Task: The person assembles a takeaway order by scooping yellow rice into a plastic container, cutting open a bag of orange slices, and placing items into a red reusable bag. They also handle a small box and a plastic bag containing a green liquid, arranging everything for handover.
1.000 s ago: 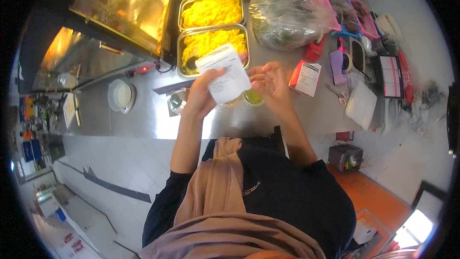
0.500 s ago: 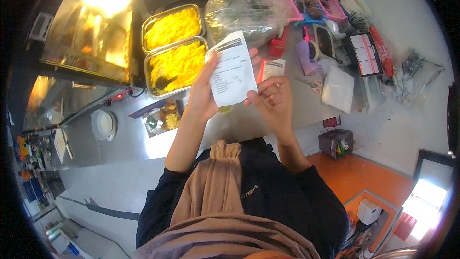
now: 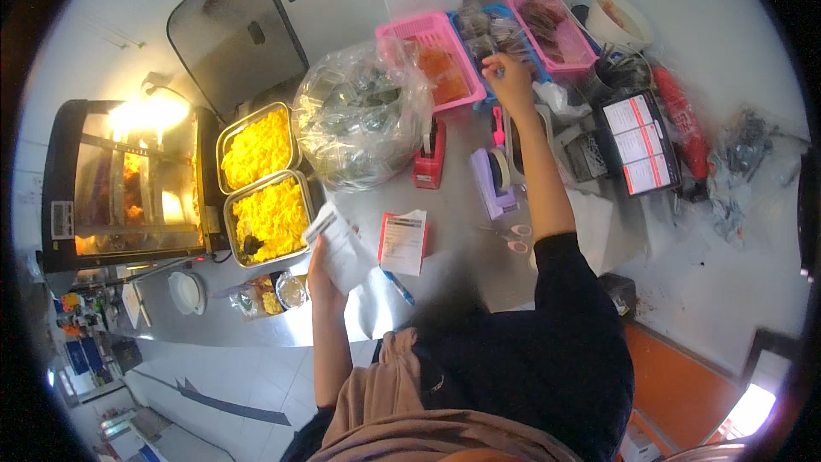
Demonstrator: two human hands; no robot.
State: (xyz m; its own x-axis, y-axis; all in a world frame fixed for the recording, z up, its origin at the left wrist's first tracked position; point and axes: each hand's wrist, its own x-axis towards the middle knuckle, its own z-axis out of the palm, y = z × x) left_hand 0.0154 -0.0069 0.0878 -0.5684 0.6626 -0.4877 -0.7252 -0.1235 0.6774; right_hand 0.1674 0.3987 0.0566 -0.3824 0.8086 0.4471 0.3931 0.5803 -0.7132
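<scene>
In my left hand (image 3: 323,278), closed at the left of the counter, is a white printed slip (image 3: 344,254), tilted. My right hand (image 3: 510,85) reaches far out over a blue basket (image 3: 545,68) of small clear-bagged items (image 3: 505,32). Its fingers are curled together; what lies between them, if anything, is too small to make out. Another printed slip (image 3: 404,244) rests on a red pad on the counter, with a blue pen (image 3: 399,289) beside it. Between my arms stand a purple tape dispenser (image 3: 490,192) and a red one (image 3: 430,169).
Two metal trays of yellow food (image 3: 272,216) stand left, by a lit glass display warmer (image 3: 137,184). A large clear plastic bag (image 3: 355,124) bulges behind. Pink baskets (image 3: 466,77) flank the blue one. Scissors (image 3: 518,239) and a black box (image 3: 637,141) are at right.
My right hand has let go of the slip and moved far forward to the blue basket. My left hand has lowered the slip leftward. The view has shifted, showing more of the back wall.
</scene>
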